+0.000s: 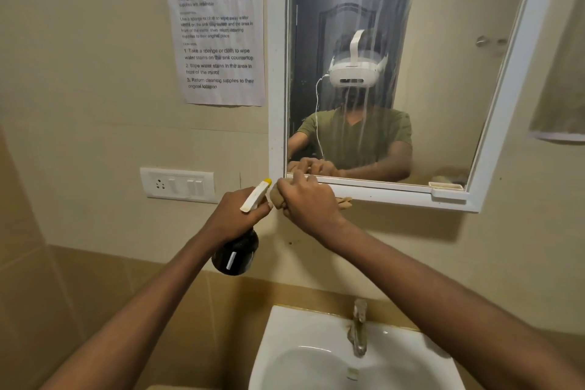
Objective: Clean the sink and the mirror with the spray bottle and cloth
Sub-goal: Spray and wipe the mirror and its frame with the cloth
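The white-framed mirror (443,41) hangs on the wall, its glass streaked with runs of liquid. My right hand (308,203) grips a bunched tan cloth (278,199) against the mirror's lower left frame; a bit of cloth also shows under the frame. My left hand (235,215) holds a dark spray bottle (235,255) by its neck, its white and yellow nozzle raised beside the cloth. Below, the white sink (304,355) carries a metal tap (357,329).
A printed task sheet (218,25) is taped to the wall left of the mirror. A white switch and socket panel (177,184) sits below it. A small white shelf tray (448,188) is on the mirror's lower right edge. A towel (560,98) hangs at far right.
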